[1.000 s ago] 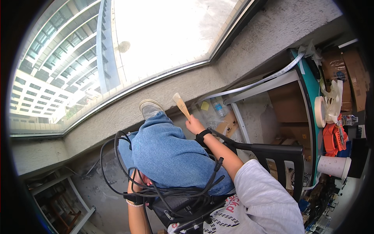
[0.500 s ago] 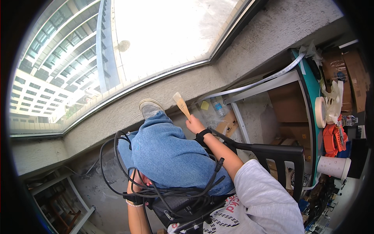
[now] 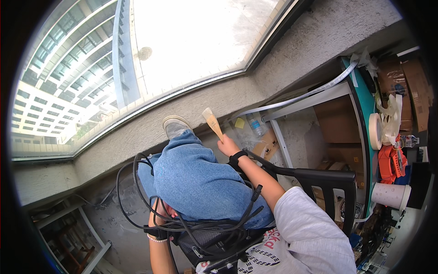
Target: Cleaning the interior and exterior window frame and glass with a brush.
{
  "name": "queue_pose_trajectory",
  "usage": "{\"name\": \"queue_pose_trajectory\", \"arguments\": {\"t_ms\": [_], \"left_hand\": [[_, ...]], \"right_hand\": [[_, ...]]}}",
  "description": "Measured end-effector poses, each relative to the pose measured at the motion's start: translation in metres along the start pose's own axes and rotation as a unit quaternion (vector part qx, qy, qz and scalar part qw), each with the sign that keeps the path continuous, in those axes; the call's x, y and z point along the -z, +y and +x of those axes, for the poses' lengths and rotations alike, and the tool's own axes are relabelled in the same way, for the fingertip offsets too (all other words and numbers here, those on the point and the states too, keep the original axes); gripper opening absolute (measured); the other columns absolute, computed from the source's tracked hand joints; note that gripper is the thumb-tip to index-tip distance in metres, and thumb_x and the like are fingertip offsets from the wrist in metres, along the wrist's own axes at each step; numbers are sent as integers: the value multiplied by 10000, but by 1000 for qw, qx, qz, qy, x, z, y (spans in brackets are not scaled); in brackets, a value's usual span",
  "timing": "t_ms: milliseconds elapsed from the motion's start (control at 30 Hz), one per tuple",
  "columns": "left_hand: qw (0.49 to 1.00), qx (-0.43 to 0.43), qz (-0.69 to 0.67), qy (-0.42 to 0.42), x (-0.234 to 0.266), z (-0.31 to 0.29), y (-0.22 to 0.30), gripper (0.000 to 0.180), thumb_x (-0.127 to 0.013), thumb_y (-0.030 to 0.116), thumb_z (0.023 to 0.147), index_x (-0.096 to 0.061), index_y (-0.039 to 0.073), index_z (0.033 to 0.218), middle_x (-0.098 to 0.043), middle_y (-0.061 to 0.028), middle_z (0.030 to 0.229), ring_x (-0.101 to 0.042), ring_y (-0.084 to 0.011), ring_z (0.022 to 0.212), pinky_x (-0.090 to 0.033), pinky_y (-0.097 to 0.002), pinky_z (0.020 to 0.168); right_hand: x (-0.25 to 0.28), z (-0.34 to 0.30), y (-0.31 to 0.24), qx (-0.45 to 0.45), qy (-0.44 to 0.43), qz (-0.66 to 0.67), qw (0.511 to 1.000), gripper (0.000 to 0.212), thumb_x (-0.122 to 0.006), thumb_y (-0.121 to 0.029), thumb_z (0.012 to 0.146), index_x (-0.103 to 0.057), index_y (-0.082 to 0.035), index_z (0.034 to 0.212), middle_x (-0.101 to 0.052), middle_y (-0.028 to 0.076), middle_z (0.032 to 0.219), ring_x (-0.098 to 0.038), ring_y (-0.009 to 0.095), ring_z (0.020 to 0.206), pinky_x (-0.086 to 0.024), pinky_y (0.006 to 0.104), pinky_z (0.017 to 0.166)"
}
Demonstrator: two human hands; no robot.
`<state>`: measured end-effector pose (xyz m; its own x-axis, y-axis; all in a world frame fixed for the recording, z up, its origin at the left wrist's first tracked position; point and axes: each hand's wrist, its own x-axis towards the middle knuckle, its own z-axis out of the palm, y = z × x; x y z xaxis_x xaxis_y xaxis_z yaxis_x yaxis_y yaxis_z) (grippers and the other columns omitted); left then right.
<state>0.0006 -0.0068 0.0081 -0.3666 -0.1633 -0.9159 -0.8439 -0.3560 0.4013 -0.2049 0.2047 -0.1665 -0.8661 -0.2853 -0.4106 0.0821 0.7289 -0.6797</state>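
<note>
My right hand (image 3: 228, 146) is closed around the narrow end of a flat wooden brush (image 3: 212, 123), beyond my raised knee. The brush's wide pale tip points up and away, toward the window ledge, touching nothing I can see. My left hand (image 3: 170, 211) is tucked against the underside of my jeans leg (image 3: 196, 178), behind loops of black cable (image 3: 132, 201). Only a bit of its fingers shows, so its grip is hidden. My grey shoe (image 3: 176, 128) rests by the concrete ledge.
A black chair armrest (image 3: 315, 173) lies right of my arm. Beyond it stands a teal-edged table (image 3: 365, 114) carrying a tape roll (image 3: 375, 131), an orange tool (image 3: 391, 163) and a white cup (image 3: 390, 195). A plastic bottle (image 3: 256, 127) and cardboard (image 3: 268, 145) lie on the floor.
The brush has turned slightly in my right hand. My left hand, the leg and the cables look unchanged.
</note>
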Motion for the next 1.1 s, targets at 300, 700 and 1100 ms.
{"name": "queue_pose_trajectory", "arguments": {"t_ms": [300, 700, 1100], "left_hand": [[1000, 5, -19, 6, 3, 5, -7, 465, -357, 406, 819, -526, 6, 653, -525, -81, 496, -499, -160, 380, -390, -220, 337], [1000, -1, 32, -2, -4, 0, 4, 447, -319, 338, 836, -533, 8, 623, -519, -88, 483, -510, -171, 410, -410, -242, 385], [1000, -15, 25, -10, 7, 12, -10, 447, -309, 328, 836, -537, 5, 629, -522, -95, 488, -515, -180, 413, -417, -248, 389]], "right_hand": [[6, -2, -7, 16, 9, -23, 1000, 242, -439, -219, 755, -425, 22, 778, -530, 259, 720, -506, 412, 713, -397, 452, 622], [8, -9, -17, 17, -4, -91, 996, 329, -386, -301, 803, -503, 5, 773, -559, 225, 712, -541, 376, 683, -424, 452, 603], [10, -13, -23, -14, -3, -114, 993, 363, -387, -301, 788, -559, 14, 736, -564, 225, 713, -548, 374, 679, -436, 446, 627]]}}
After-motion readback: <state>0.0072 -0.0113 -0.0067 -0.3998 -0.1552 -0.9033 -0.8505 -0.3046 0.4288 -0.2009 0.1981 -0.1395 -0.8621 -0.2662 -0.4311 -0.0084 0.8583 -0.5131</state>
